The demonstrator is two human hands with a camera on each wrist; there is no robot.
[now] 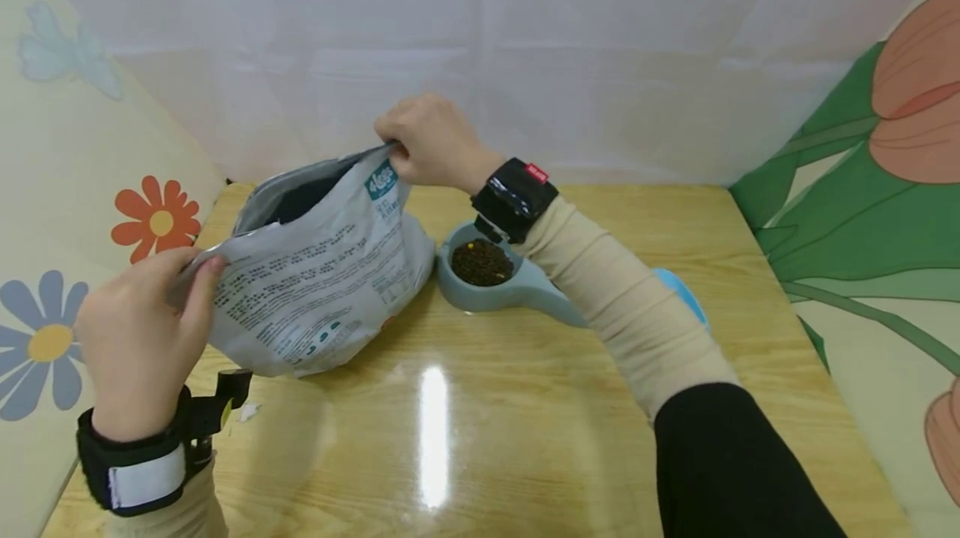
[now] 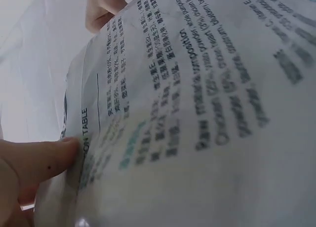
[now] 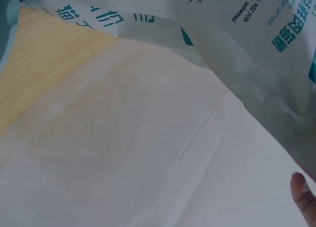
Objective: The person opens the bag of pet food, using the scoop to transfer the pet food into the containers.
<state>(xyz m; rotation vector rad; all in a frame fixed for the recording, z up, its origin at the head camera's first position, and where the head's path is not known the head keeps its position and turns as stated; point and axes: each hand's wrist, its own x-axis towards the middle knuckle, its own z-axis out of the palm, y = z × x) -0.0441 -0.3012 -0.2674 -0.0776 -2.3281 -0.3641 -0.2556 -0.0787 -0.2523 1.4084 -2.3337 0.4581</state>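
Note:
A white, printed cat food bag [image 1: 322,296] stands tilted on the table with its mouth gaping. My left hand [image 1: 142,321] pinches the near-left corner of the mouth, thumb on the printed side. At the opposite top corner, my right hand [image 1: 438,142] grips the edge with curled fingers. The bag's contents are hidden in the dark opening. Just right of it, a grey-blue scoop [image 1: 467,298] holds small brown pellets [image 1: 482,263]; my right forearm covers part of its handle. In the left wrist view, the left thumb [image 2: 47,160] presses against the bag's edge.
A bright blue object [image 1: 682,296] shows partly behind the right forearm. The wooden table [image 1: 510,438] meets a white sheet [image 1: 600,88] at the back, with flower-patterned panels on both sides. A small white scrap [image 1: 249,411] lies near the left wrist.

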